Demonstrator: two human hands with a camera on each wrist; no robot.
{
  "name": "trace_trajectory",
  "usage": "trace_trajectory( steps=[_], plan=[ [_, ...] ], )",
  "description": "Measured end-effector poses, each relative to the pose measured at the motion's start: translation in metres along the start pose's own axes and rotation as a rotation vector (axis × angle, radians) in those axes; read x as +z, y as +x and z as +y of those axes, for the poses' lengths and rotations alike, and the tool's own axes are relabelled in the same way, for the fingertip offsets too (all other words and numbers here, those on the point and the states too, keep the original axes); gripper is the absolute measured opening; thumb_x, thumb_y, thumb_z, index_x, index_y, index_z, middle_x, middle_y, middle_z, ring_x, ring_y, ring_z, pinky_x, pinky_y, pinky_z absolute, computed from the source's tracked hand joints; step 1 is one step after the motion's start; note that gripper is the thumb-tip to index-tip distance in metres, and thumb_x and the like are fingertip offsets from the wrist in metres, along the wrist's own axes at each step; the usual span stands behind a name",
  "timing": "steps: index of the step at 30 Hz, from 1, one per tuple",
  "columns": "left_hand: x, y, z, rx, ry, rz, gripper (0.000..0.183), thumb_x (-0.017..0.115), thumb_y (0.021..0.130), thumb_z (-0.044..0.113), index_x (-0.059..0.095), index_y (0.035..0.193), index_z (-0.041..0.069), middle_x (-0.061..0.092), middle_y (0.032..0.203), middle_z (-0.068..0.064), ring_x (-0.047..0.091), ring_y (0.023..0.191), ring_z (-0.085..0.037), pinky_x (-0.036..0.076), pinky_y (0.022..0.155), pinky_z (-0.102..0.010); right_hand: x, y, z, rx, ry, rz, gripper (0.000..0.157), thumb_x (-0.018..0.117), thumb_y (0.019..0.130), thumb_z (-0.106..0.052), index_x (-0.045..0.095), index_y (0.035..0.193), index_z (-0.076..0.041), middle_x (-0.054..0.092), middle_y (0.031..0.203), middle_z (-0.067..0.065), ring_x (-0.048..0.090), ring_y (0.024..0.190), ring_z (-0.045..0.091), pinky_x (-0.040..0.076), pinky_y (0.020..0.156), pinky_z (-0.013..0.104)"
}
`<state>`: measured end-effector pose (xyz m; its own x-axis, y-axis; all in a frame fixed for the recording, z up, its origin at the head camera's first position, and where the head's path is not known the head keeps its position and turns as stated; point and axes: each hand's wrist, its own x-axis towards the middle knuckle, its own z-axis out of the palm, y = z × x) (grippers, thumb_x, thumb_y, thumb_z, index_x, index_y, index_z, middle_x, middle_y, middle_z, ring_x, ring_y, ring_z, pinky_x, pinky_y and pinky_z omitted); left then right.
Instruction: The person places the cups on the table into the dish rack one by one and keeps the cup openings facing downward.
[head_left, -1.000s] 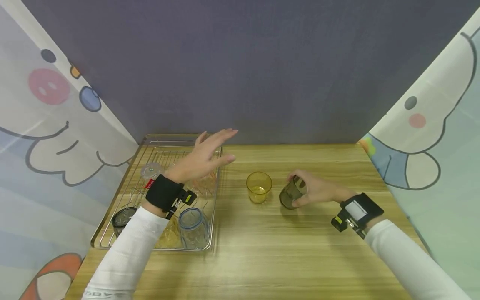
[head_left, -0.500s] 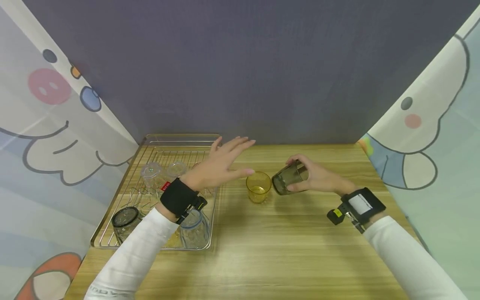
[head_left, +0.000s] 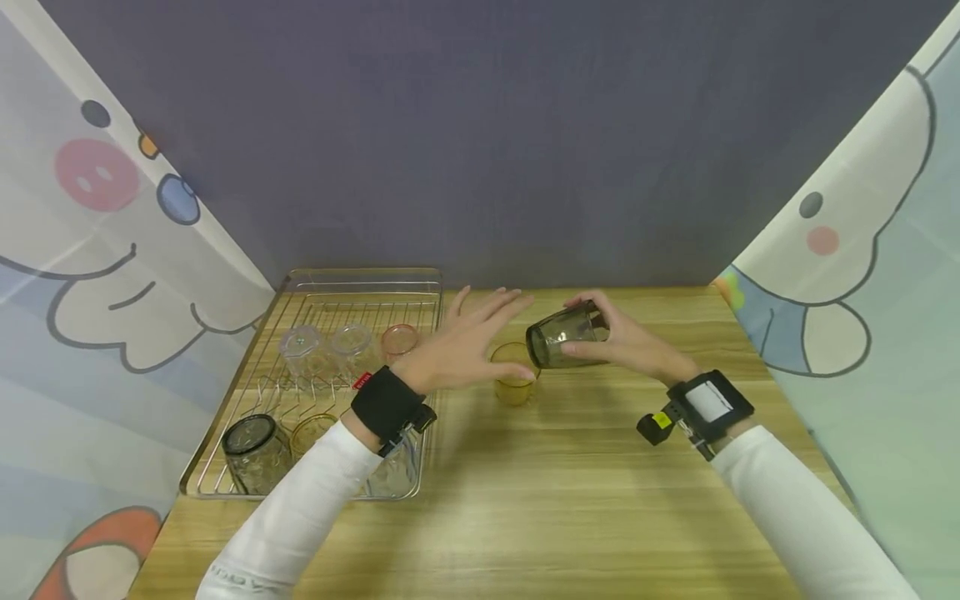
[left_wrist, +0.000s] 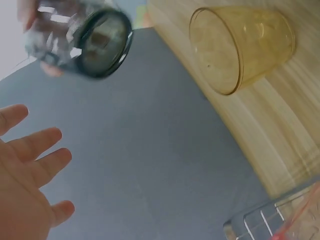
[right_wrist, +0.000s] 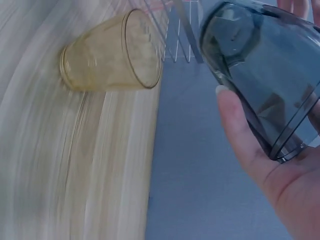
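Note:
A smoky grey drinking glass (head_left: 562, 336) lies tilted almost on its side in my right hand (head_left: 630, 340), thumb and fingers gripping its wall. Its base points left, toward my other hand. My left hand (head_left: 468, 343) is spread with straight fingers and holds nothing, just short of the grey glass. Below it an amber glass (head_left: 513, 390) stands upright on the wooden table, partly covered by the left thumb in the head view. In the left wrist view the amber glass (left_wrist: 245, 47) shows whole, its mouth facing up from the table.
A wire dish rack (head_left: 262, 383) stands on the left of the wooden table (head_left: 570, 500). Upside-down glasses fill parts of it: a dark one (head_left: 257, 454), clear ones (head_left: 356, 348), a pink one (head_left: 400, 339) and others. A grey wall (head_left: 495, 150) rises behind.
My right hand has lifted the grey glass off the table, tipped it further and brought it left. My left hand has moved right from over the rack toward it.

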<state>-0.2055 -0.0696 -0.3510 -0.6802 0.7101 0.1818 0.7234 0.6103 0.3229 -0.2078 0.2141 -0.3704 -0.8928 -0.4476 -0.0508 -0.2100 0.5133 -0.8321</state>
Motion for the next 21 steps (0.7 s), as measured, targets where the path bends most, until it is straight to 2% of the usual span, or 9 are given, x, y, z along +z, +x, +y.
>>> trace_trajectory(
  steps=[4, 7, 11, 14, 21],
  plan=[
    [0.009, 0.006, 0.004, 0.024, 0.031, -0.009, 0.107, 0.055, 0.075, 0.083, 0.023, 0.158, 0.023, 0.032, 0.161, -0.008, 0.027, 0.151, -0.027, 0.002, 0.121, -0.065, 0.001, 0.001, -0.003, -0.001, 0.069, 0.003, 0.067, 0.070, 0.091, -0.033, 0.031, 0.144, -0.021, 0.042, 0.140, 0.012, 0.046, 0.125, 0.035, 0.049, 0.092, 0.041],
    [0.015, 0.009, 0.005, 0.024, 0.028, -0.018, 0.107, 0.070, 0.075, 0.070, 0.022, 0.158, 0.023, 0.033, 0.160, -0.007, 0.028, 0.151, -0.027, 0.002, 0.121, -0.066, 0.003, 0.003, -0.005, -0.014, 0.114, 0.000, 0.064, 0.068, 0.093, -0.032, 0.031, 0.144, -0.020, 0.041, 0.140, 0.011, 0.047, 0.124, 0.033, 0.048, 0.095, 0.041],
    [0.023, 0.011, 0.007, 0.013, 0.020, -0.015, 0.109, 0.072, 0.075, 0.068, 0.020, 0.159, 0.021, 0.032, 0.161, -0.007, 0.030, 0.150, -0.024, 0.006, 0.120, -0.066, 0.006, 0.003, -0.006, -0.036, 0.155, 0.007, 0.059, 0.065, 0.095, -0.028, 0.031, 0.143, -0.018, 0.040, 0.140, 0.008, 0.047, 0.124, 0.027, 0.047, 0.099, 0.038],
    [0.030, 0.015, 0.008, 0.010, -0.013, 0.010, 0.109, 0.073, 0.076, 0.066, 0.020, 0.158, 0.018, 0.032, 0.161, -0.008, 0.032, 0.149, -0.025, 0.014, 0.119, -0.067, 0.009, 0.003, -0.006, -0.039, 0.218, 0.001, 0.057, 0.062, 0.097, -0.024, 0.030, 0.143, -0.015, 0.039, 0.139, 0.011, 0.048, 0.123, 0.025, 0.049, 0.099, 0.034],
    [0.043, 0.018, 0.009, -0.007, -0.268, 0.110, 0.097, 0.077, 0.081, 0.052, 0.026, 0.154, 0.012, 0.035, 0.158, -0.012, 0.035, 0.146, -0.027, 0.034, 0.118, -0.047, 0.017, 0.003, -0.007, -0.031, 0.355, -0.004, 0.053, 0.055, 0.100, -0.021, 0.026, 0.144, -0.013, 0.039, 0.137, 0.015, 0.054, 0.116, 0.024, 0.054, 0.092, 0.032]
  ],
)
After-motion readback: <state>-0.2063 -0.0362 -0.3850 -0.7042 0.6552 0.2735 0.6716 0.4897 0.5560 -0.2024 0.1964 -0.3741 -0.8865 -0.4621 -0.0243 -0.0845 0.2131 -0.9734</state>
